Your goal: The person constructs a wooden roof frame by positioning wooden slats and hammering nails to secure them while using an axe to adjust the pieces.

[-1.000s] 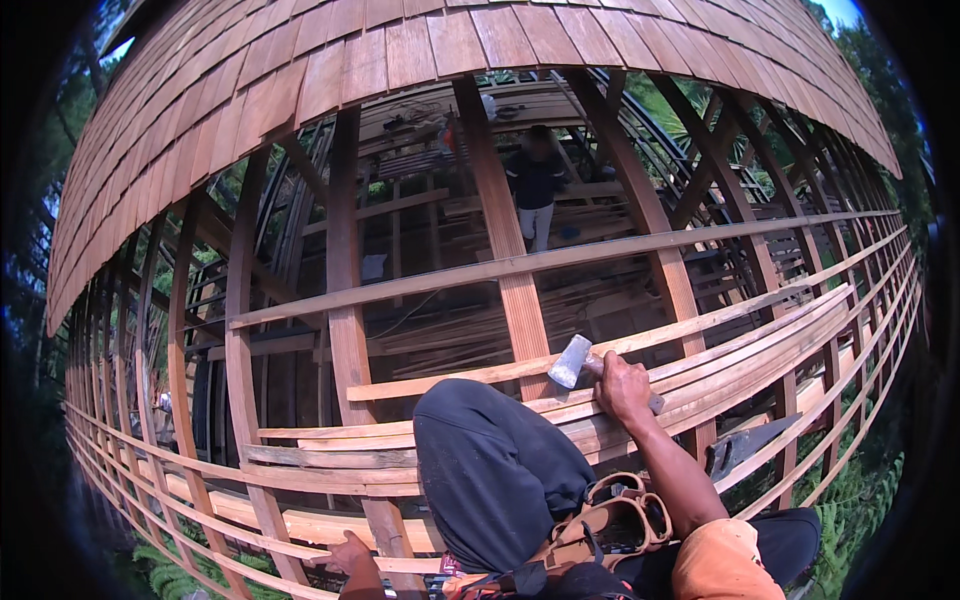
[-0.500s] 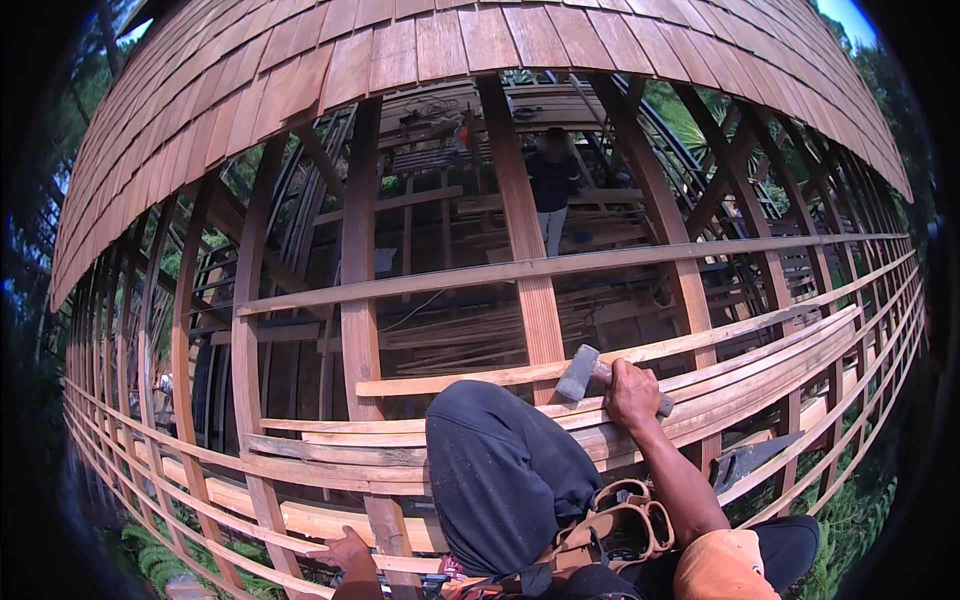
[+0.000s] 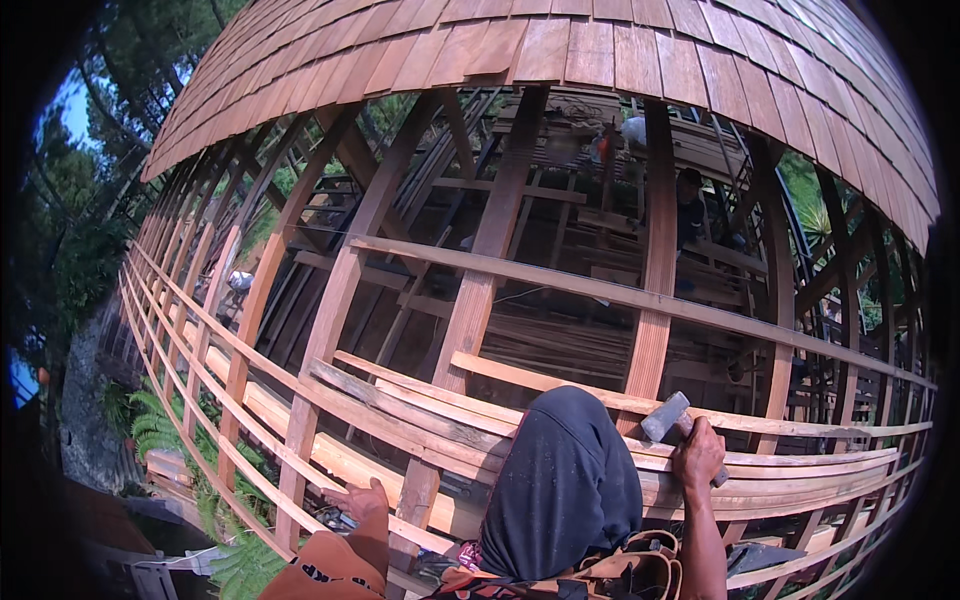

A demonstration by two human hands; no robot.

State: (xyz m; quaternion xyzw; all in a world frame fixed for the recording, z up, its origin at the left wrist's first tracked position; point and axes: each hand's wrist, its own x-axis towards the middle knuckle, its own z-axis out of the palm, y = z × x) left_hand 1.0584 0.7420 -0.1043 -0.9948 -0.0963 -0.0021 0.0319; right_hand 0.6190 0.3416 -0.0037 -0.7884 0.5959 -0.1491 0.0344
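The lower edge of the reddish-brown wooden shingle roof (image 3: 560,55) curves well above my hands, and between it and my knee the brown upright timbers (image 3: 655,260) leave wide open gaps. My bent knee in dark trousers (image 3: 565,480) fills the middle, so my right hand has its room on the outer side, over the stack of long pale boards (image 3: 790,485). There my right hand (image 3: 700,453) has its fingers wrapped tight round the handle of a short hammer with a grey metal head (image 3: 664,418); the head points up and left, just beside my knee, in front of a long pale batten (image 3: 540,378). My left hand (image 3: 360,503) lies low on the other side, fingers loosely spread at a thin wooden strip (image 3: 425,537), seemingly resting on it, though the contact is hard to make out. A tan leather tool pouch (image 3: 635,575) sits at my lap.
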